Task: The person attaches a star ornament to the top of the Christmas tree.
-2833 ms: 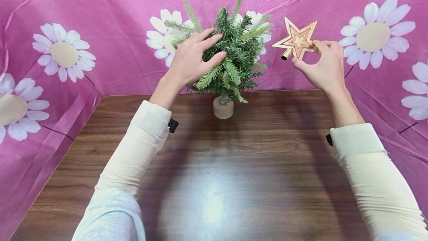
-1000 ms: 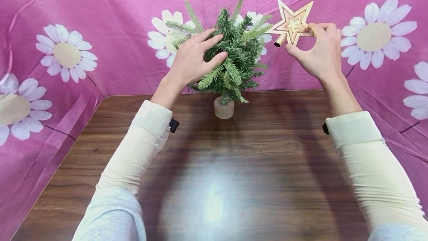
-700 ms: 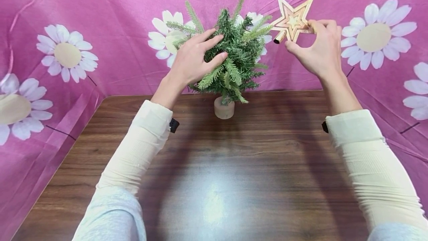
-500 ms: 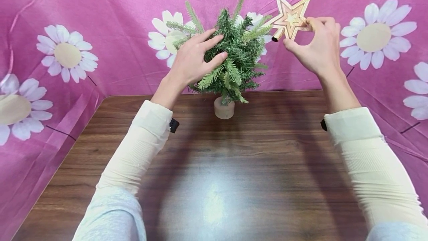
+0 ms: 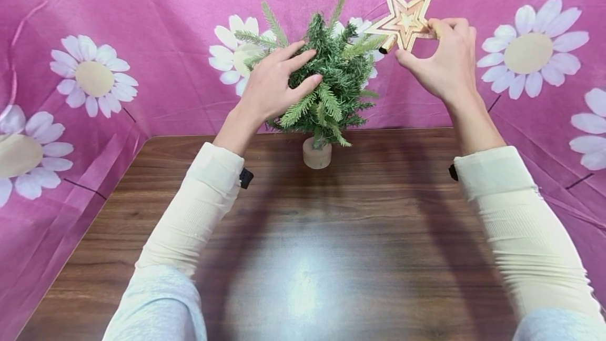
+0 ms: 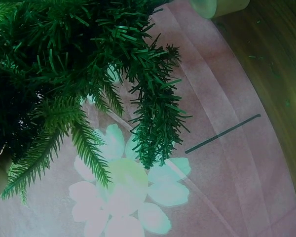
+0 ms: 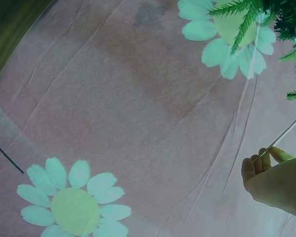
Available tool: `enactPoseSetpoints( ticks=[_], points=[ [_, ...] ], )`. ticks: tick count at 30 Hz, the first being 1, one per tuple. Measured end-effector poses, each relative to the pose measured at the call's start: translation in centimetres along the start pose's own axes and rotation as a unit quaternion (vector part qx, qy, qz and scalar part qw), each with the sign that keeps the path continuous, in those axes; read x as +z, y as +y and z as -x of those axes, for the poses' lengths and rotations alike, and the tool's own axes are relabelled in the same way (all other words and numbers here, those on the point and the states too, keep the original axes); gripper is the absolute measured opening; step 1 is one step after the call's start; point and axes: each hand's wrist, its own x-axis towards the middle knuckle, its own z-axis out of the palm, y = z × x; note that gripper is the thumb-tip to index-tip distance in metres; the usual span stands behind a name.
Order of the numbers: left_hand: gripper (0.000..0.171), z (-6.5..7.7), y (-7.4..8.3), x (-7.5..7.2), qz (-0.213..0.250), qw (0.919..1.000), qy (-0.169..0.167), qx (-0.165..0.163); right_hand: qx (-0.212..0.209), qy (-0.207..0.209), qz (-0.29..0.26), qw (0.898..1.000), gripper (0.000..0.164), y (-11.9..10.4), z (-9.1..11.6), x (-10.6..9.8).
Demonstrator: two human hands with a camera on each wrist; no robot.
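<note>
A small artificial Christmas tree (image 5: 331,72) stands upright at the back of the table on a round wooden base (image 5: 317,153). My left hand (image 5: 272,86) lies against the tree's left side, its visible fingers extended over the green branches. In the left wrist view, dark foliage (image 6: 89,54) fills the upper left. My right hand (image 5: 450,64) pinches a gold star tree topper (image 5: 405,21) by its right and lower points, up at the height of the treetop. The topper's short tube (image 5: 387,43) slants down to the left, and its left point overlaps a light green branch tip.
A brown wood-grain table (image 5: 360,214) spreads in front of the tree. Pink cloth (image 5: 180,41) printed with large white daisies (image 5: 528,52) hangs behind and along both sides.
My right hand has raised the star topper and carried it left, closer to the treetop. The left hand and the tree stay where they were.
</note>
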Motion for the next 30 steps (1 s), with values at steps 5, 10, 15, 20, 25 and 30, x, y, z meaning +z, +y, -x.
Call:
enactPoseSetpoints(
  ticks=[5, 10, 15, 20, 25, 30],
  points=[
    [0.064, 0.0, -0.1, 0.0, -0.001, 1.0000, 0.000, -0.002, -0.003, 0.001, 0.002, 1.000, 0.077, -0.6, -0.5, 0.0],
    [0.064, 0.1, -0.1, -0.1, -0.001, 1.0000, 0.001, 0.000, -0.018, 0.014, 0.005, 1.000, 0.075, -1.2, -0.6, 0.1],
    [0.064, 0.1, -0.1, -0.1, 0.001, 1.0000, 0.003, 0.003, -0.018, 0.044, 0.006, 0.999, 0.069, -1.9, -0.7, 0.0],
    [0.064, 0.0, -0.1, 0.0, 0.000, 1.0000, 0.005, 0.003, -0.001, 0.090, 0.004, 0.996, 0.065, -3.1, -0.8, -0.1],
    [0.064, 0.0, -0.1, 0.0, 0.002, 1.0000, 0.006, 0.004, 0.005, 0.119, 0.001, 0.993, 0.063, -4.1, -0.9, 0.0],
    [0.064, -0.1, -0.1, 0.1, 0.003, 1.0000, 0.004, 0.002, -0.005, 0.131, -0.008, 0.991, 0.063, -4.8, -0.8, 0.4]
  ],
)
